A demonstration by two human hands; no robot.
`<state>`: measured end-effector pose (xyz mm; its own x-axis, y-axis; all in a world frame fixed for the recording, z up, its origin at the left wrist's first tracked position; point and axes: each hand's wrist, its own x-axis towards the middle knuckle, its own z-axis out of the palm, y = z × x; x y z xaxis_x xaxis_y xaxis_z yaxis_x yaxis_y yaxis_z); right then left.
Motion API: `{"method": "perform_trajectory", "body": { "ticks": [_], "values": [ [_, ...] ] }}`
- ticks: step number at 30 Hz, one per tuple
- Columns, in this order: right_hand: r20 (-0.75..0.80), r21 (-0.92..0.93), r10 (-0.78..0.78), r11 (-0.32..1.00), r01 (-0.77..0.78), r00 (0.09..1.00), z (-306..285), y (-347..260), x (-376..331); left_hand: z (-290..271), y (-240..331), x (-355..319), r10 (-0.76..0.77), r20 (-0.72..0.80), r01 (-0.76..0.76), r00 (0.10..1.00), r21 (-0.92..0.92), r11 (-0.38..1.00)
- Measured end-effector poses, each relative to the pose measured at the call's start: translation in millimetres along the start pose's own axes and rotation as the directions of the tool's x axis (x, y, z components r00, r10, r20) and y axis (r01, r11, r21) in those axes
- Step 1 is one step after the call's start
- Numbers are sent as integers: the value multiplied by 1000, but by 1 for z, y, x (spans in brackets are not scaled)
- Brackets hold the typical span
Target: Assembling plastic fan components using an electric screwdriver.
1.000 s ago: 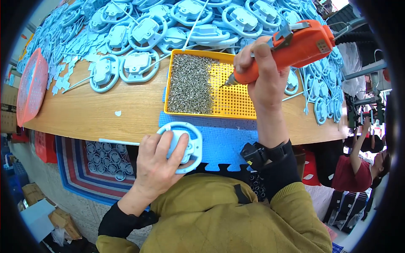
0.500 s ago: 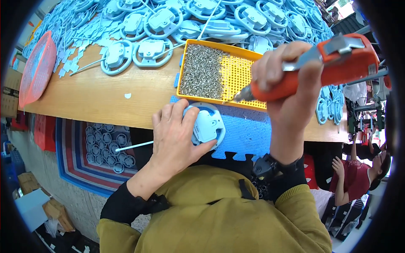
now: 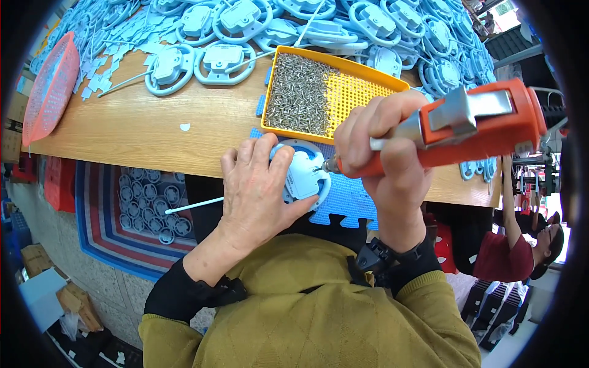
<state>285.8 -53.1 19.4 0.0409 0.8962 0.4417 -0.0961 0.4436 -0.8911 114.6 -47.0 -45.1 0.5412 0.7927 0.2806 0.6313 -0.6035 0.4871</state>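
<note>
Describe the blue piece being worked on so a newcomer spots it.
Find the wooden table, then the blue foam mat at its near edge, in front of the yellow tray. Over it is the pale blue ringed piece. Unlike the similar pieces heaped farther back, it is held by the left hand, with the orange driver pointed at it.

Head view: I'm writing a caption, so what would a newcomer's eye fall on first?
First, the orange power screwdriver in the right hand, its tip at the light-blue part held by the left hand. Just beyond sits a yellow tray with small metal screws heaped on its left side. Across the far side of the table spreads a pile of similar light-blue pieces.
</note>
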Motion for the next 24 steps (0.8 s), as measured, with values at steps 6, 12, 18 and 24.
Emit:
{"method": "perform_trajectory", "body": {
  "ticks": [6, 12, 18, 24],
  "values": [
    [128, -155, -32, 987, 52, 991, -2, 7, 0, 0, -1, 1, 20, -23, -21, 1000, -22, 1000],
    [186, 44, -39, 999, 31, 982, 4, 11, 10, -2, -5, -2, 6, -44, -8, 999, -32, 999],
    [92, 286, -137, 952, 105, 986, -41, -6, 19, -61, -27, -49, -92, 38, 90, 995, 62, 994],
    [-148, 134, -94, 984, 114, 985, -68, 23, 47, -94, -69, -32, -173, 64, 165, 983, 123, 979]
  ]
}}
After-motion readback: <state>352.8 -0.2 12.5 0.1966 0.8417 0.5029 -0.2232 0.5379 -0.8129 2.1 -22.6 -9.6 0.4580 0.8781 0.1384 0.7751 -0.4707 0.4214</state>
